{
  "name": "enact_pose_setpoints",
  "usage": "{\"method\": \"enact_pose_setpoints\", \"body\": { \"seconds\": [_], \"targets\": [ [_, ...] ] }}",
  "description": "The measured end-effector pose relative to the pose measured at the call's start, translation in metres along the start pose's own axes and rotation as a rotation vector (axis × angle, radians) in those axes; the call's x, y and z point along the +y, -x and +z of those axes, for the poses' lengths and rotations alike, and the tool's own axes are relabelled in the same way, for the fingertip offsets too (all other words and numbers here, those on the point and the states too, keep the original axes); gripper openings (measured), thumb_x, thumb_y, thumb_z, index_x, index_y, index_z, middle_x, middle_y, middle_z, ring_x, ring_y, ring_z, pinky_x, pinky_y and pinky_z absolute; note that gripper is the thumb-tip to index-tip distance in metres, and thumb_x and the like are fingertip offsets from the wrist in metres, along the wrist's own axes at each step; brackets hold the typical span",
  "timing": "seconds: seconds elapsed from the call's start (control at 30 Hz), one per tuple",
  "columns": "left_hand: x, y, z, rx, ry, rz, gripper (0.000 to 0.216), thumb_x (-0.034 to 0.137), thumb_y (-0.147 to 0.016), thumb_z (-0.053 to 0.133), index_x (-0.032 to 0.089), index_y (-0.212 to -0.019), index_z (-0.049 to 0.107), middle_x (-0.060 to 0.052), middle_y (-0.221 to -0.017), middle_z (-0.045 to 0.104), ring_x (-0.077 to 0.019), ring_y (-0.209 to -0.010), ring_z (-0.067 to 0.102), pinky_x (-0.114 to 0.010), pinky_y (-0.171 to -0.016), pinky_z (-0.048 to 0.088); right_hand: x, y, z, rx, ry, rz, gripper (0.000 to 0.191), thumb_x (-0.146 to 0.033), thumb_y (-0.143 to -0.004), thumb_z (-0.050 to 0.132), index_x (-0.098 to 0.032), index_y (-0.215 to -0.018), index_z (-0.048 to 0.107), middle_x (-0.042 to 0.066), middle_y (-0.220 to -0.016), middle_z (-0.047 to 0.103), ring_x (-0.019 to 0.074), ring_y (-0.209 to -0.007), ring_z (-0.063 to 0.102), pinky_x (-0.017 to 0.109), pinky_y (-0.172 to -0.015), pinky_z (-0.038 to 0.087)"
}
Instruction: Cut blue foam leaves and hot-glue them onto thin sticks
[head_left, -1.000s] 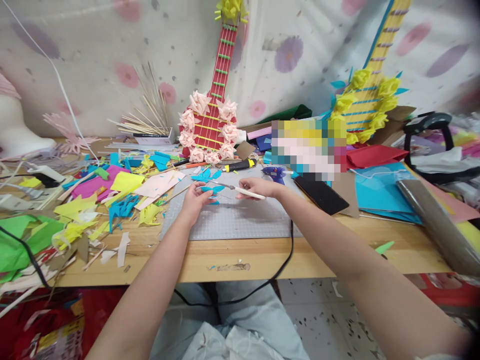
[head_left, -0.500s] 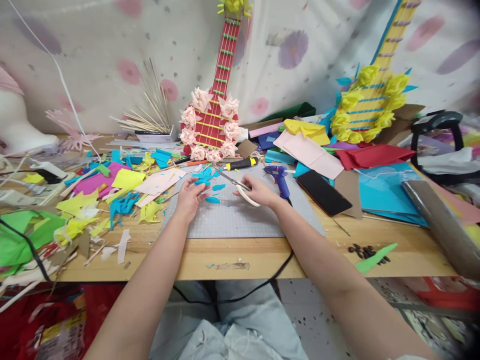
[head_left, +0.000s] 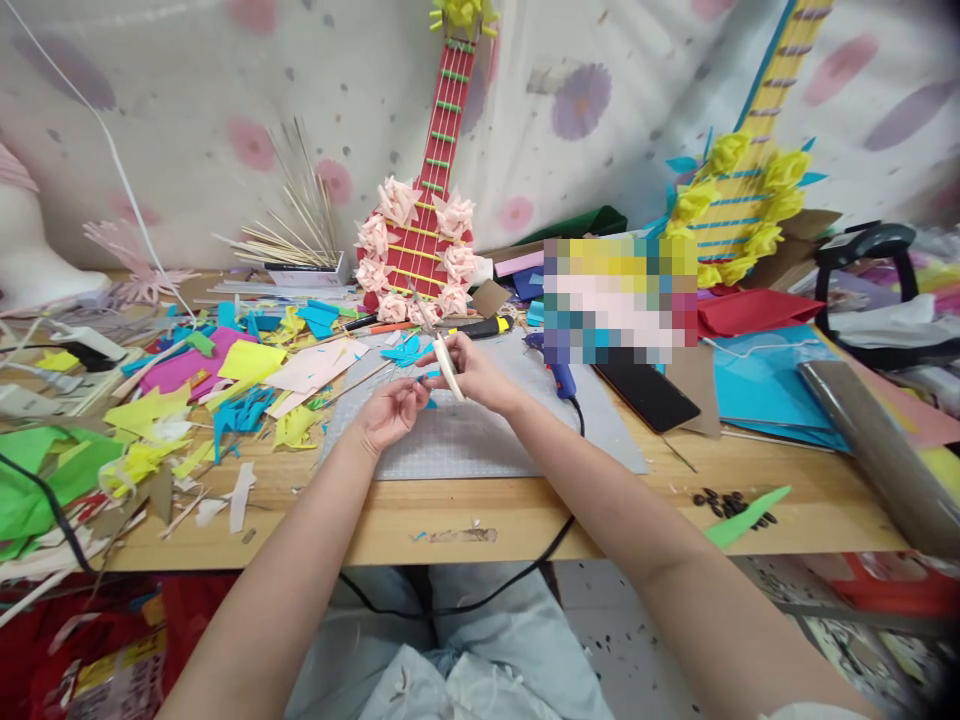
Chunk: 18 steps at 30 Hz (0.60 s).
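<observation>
My right hand (head_left: 474, 375) is closed on a pair of scissors (head_left: 450, 372) with white handles, the blades tilted up toward the far left. Close beside it, my left hand (head_left: 394, 412) is closed in a pinch, with a small blue piece of paper (head_left: 426, 377) at its fingertips. How much of that piece lies inside the fingers is hidden. Both hands are over the grey cutting mat (head_left: 495, 440). Blue paper scraps (head_left: 405, 350) lie just beyond my left hand.
A red paper guitar (head_left: 420, 250) with pink roses leans at the back. Right of the hands are a blue glue gun (head_left: 559, 370), a black phone (head_left: 649, 388) and a pixelated patch. A box of thin sticks (head_left: 307, 272) and coloured paper scraps (head_left: 244, 360) crowd the left side.
My right hand has moved left with the scissors, their blades turning more upright. My left hand has turned and shifted slightly right and nearer me; the blue leaf shapes beside it are now mostly out of sight.
</observation>
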<state>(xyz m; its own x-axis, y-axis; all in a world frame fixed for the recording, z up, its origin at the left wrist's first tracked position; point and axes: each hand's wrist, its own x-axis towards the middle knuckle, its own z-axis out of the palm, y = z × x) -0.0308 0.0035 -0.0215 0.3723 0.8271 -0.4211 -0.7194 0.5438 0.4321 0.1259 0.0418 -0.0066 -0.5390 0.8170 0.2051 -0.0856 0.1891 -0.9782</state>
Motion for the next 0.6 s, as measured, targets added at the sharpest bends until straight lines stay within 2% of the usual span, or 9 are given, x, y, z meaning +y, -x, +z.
{"method": "enact_pose_setpoints", "body": {
  "seconds": [0.17, 0.27, 0.33, 0.4, 0.47, 0.6],
  "targets": [
    [0.001, -0.003, -0.008, 0.004, -0.219, 0.098, 0.006, 0.019, -0.074, 0.057, 0.017, -0.08, 0.056, -0.004, -0.072, 0.055, -0.0071, -0.057, 0.055, -0.011, -0.041, 0.047, -0.001, -0.013, 0.017, 0.032, 0.046, 0.065, 0.045, -0.029, -0.053, 0.072, -0.021, -0.078, 0.035, -0.005, -0.071, 0.055, 0.0099, -0.062, 0.054, 0.023, -0.055, 0.044],
    [-0.001, -0.006, -0.006, 0.031, -0.396, 0.174, 0.019, 0.034, -0.072, 0.06, 0.017, -0.079, 0.056, -0.005, -0.073, 0.056, -0.0103, -0.061, 0.058, -0.015, -0.041, 0.047, 0.001, -0.016, 0.017, 0.149, 0.007, 0.15, 0.046, -0.03, -0.053, 0.072, -0.021, -0.077, 0.034, -0.005, -0.069, 0.055, 0.009, -0.056, 0.052, 0.023, -0.051, 0.043],
    [-0.004, -0.008, -0.004, 0.105, -0.508, 0.335, 0.028, 0.042, -0.069, 0.062, 0.017, -0.081, 0.055, -0.005, -0.076, 0.058, -0.0108, -0.059, 0.058, -0.016, -0.037, 0.043, 0.002, -0.016, 0.014, 0.259, 0.0, 0.212, 0.046, -0.031, -0.052, 0.072, -0.021, -0.077, 0.034, -0.005, -0.07, 0.055, 0.0077, -0.054, 0.05, 0.022, -0.049, 0.04],
    [-0.008, -0.01, -0.003, 0.191, -0.628, 0.533, 0.032, 0.043, -0.064, 0.065, 0.018, -0.082, 0.055, -0.003, -0.077, 0.058, -0.0083, -0.053, 0.055, -0.013, -0.03, 0.032, 0.003, -0.016, 0.011, 0.337, 0.031, 0.264, 0.047, -0.031, -0.05, 0.073, -0.021, -0.076, 0.035, -0.005, -0.068, 0.054, 0.0065, -0.052, 0.047, 0.021, -0.048, 0.038],
    [-0.013, -0.011, -0.003, 0.223, -0.742, 0.637, 0.033, 0.038, -0.059, 0.069, 0.017, -0.081, 0.056, -0.001, -0.07, 0.057, -0.0059, -0.046, 0.049, -0.013, -0.027, 0.023, 0.005, -0.015, 0.009, 0.358, 0.066, 0.301, 0.049, -0.031, -0.048, 0.074, -0.02, -0.075, 0.035, -0.005, -0.066, 0.053, 0.0062, -0.05, 0.045, 0.02, -0.047, 0.036],
    [-0.018, -0.015, -0.005, 0.226, -0.806, 0.612, 0.03, 0.033, -0.057, 0.07, 0.015, -0.077, 0.056, 0.004, -0.048, 0.049, -0.005, -0.036, 0.04, -0.014, -0.028, 0.019, 0.009, -0.012, 0.011, 0.311, 0.092, 0.338, 0.049, -0.038, -0.048, 0.073, -0.02, -0.075, 0.036, -0.005, -0.064, 0.051, 0.0069, -0.051, 0.044, 0.021, -0.049, 0.035]
  ]
}}
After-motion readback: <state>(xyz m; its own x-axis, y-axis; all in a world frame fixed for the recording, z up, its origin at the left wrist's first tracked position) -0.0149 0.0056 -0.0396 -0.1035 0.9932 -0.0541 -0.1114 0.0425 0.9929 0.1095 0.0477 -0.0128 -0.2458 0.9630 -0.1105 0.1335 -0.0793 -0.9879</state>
